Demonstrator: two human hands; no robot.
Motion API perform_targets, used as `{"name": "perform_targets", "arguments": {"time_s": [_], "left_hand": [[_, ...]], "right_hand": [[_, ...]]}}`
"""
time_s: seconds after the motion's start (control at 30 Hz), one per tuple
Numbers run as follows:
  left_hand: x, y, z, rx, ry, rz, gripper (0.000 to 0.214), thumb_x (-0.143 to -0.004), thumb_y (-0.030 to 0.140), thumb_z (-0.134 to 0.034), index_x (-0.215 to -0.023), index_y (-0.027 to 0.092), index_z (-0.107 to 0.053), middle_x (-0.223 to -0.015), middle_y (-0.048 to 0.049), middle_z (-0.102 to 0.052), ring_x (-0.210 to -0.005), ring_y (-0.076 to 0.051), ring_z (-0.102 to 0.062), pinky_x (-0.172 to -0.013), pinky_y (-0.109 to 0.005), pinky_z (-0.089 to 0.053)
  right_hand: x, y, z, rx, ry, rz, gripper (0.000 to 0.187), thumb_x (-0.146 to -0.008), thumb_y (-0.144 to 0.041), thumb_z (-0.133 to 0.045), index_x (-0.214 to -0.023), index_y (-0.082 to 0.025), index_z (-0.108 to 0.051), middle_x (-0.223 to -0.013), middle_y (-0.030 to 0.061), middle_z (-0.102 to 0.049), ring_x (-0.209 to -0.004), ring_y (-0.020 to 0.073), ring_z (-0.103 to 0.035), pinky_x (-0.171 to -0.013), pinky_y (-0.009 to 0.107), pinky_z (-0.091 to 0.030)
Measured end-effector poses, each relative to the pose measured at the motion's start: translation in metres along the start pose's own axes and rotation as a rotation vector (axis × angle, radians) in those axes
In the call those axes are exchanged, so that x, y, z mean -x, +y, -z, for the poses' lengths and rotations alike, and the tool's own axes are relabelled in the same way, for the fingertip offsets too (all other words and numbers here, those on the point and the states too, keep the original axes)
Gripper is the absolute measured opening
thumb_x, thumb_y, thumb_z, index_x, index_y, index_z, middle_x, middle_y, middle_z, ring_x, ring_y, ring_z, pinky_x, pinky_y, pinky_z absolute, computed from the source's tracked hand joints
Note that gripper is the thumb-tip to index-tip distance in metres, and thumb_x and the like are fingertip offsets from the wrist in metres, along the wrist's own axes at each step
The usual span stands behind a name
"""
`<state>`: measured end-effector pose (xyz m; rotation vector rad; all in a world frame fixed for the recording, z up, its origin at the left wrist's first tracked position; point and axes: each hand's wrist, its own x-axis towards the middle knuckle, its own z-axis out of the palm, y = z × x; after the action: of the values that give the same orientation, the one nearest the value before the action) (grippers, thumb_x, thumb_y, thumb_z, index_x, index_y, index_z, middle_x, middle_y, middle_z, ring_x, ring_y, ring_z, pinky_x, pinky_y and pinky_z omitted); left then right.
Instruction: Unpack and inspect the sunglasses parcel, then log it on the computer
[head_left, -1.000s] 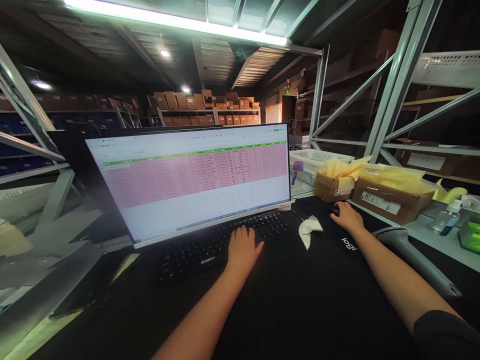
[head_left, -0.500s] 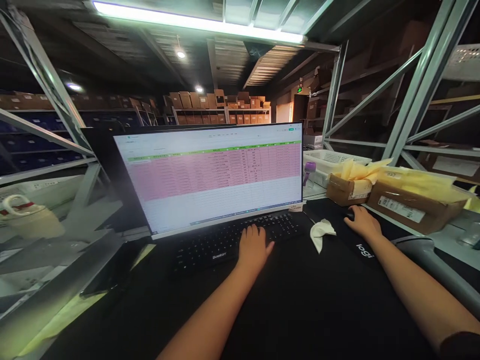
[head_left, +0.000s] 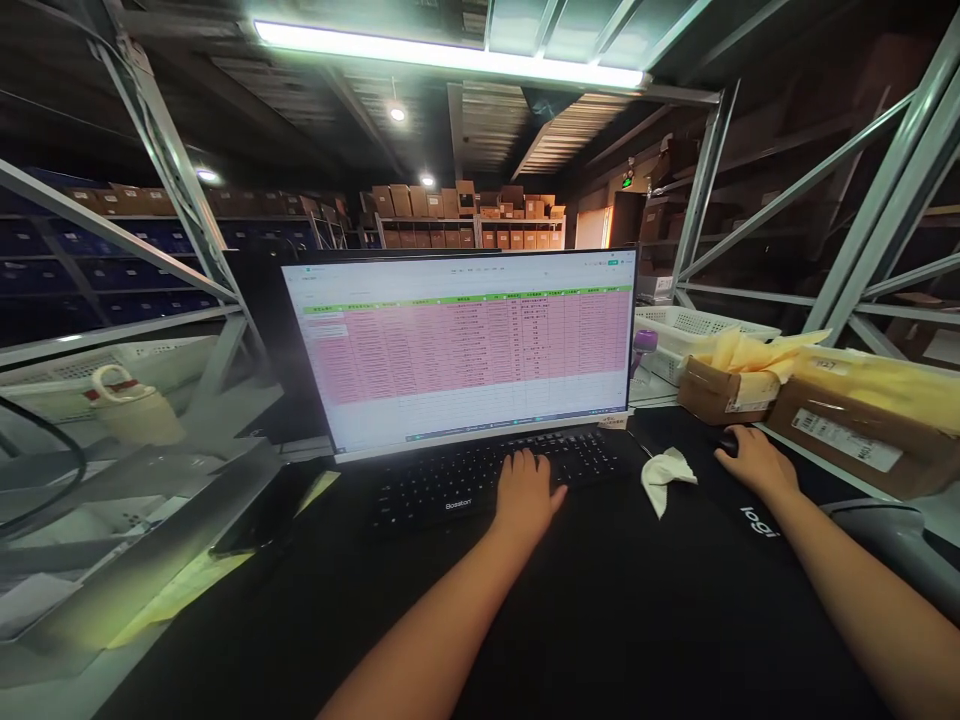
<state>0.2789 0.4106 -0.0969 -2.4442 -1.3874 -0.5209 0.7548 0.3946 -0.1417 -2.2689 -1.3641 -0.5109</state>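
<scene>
Left hand [head_left: 527, 492] lies flat, fingers spread, on the black keyboard [head_left: 450, 480], lower centre. Right hand [head_left: 752, 465] cups a mouse [head_left: 724, 440], centre-right.

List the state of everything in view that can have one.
monitor: on, showing a spreadsheet with pink rows.
keyboard: flat, left hand resting on its keys.
mouse: mostly covered by the cupped right hand.
white tissue: crumpled, lying loose between keyboard and mouse.
small cardboard box: open, yellow bags sticking out.
ceiling light: on.
</scene>
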Motion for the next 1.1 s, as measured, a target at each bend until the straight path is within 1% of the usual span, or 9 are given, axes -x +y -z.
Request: {"name": "perform_targets", "arguments": {"time_s": [0.1, 0.17, 0.3, 0.53, 0.67, 0.87, 0.97, 1.1], "left_hand": [[0.000, 0.000, -0.001, 0.006, 0.004, 0.000, 0.050, -0.098, 0.048, -0.055, -0.132, 0.013, -0.061, -0.138, -0.0219, -0.062, -0.126, -0.035, -0.056, -0.111, -0.053, -0.041], [0.000, -0.001, -0.001, 0.006, 0.003, -0.001, 0.051, -0.097, 0.049, -0.056, -0.132, 0.012, -0.061, -0.139, -0.0225, -0.061, -0.127, -0.035, -0.056, -0.112, -0.052, -0.041], [0.000, -0.001, -0.002, 0.004, 0.002, 0.000, 0.053, -0.097, 0.049, -0.056, -0.133, 0.009, -0.061, -0.141, -0.0237, -0.060, -0.129, -0.036, -0.055, -0.113, -0.051, -0.041], [0.000, -0.001, -0.003, 0.017, 0.008, 0.002, 0.050, -0.097, 0.049, -0.055, -0.132, 0.013, -0.061, -0.137, -0.0211, -0.062, -0.127, -0.036, -0.055, -0.112, -0.054, -0.042], [0.000, 0.000, -0.003, 0.016, 0.001, 0.008, 0.054, -0.097, 0.050, -0.056, -0.133, 0.009, -0.061, -0.136, -0.0230, -0.061, -0.128, -0.036, -0.055, -0.114, -0.052, -0.040], [-0.001, -0.001, -0.002, 0.005, -0.017, 0.008, 0.056, -0.097, 0.051, -0.056, -0.134, 0.008, -0.061, -0.139, -0.0235, -0.060, -0.129, -0.036, -0.055, -0.114, -0.051, -0.040], [-0.001, 0.000, -0.001, -0.003, -0.024, 0.008, 0.057, -0.097, 0.051, -0.056, -0.134, 0.008, -0.061, -0.139, -0.0233, -0.060, -0.129, -0.036, -0.055, -0.114, -0.051, -0.040], [-0.001, 0.001, 0.000, -0.006, -0.025, 0.006, 0.057, -0.098, 0.052, -0.055, -0.134, 0.008, -0.061, -0.140, -0.0234, -0.060, -0.128, -0.036, -0.055, -0.113, -0.050, -0.041]], "right_hand": [[0.000, -0.002, 0.002, -0.012, -0.001, 0.002, 0.051, -0.079, -0.044, -0.055, -0.120, -0.015, -0.062, -0.121, 0.0187, -0.064, -0.114, 0.0339, -0.063, -0.101, 0.046, -0.050], [0.000, -0.003, 0.004, -0.020, -0.004, 0.005, 0.049, -0.078, -0.042, -0.057, -0.118, -0.015, -0.062, -0.119, 0.0188, -0.065, -0.114, 0.0342, -0.063, -0.101, 0.046, -0.050], [0.000, -0.006, 0.008, -0.029, -0.009, 0.000, 0.046, -0.078, -0.041, -0.058, -0.116, -0.015, -0.063, -0.118, 0.0193, -0.066, -0.114, 0.0352, -0.064, -0.100, 0.047, -0.051], [0.000, -0.008, 0.010, -0.034, -0.006, -0.012, 0.044, -0.078, -0.040, -0.058, -0.115, -0.017, -0.065, -0.117, 0.0177, -0.066, -0.113, 0.0346, -0.064, -0.096, 0.046, -0.052], [0.001, -0.006, 0.008, -0.026, 0.000, -0.012, 0.046, -0.079, -0.042, -0.058, -0.116, -0.018, -0.066, -0.117, 0.0170, -0.066, -0.110, 0.0340, -0.064, -0.095, 0.046, -0.052], [-0.001, 0.001, -0.001, -0.005, -0.001, -0.011, 0.055, -0.080, -0.047, -0.054, -0.124, -0.016, -0.064, -0.120, 0.0179, -0.064, -0.110, 0.0342, -0.064, -0.093, 0.048, -0.052], [-0.003, 0.003, -0.004, -0.005, 0.001, 0.001, 0.054, -0.079, -0.046, -0.054, -0.123, -0.017, -0.064, -0.120, 0.0173, -0.064, -0.112, 0.0333, -0.063, -0.096, 0.046, -0.051], [-0.004, 0.002, -0.005, -0.012, 0.004, 0.014, 0.053, -0.079, -0.043, -0.055, -0.122, -0.014, -0.064, -0.119, 0.0190, -0.064, -0.114, 0.0335, -0.063, -0.099, 0.045, -0.051]]}}
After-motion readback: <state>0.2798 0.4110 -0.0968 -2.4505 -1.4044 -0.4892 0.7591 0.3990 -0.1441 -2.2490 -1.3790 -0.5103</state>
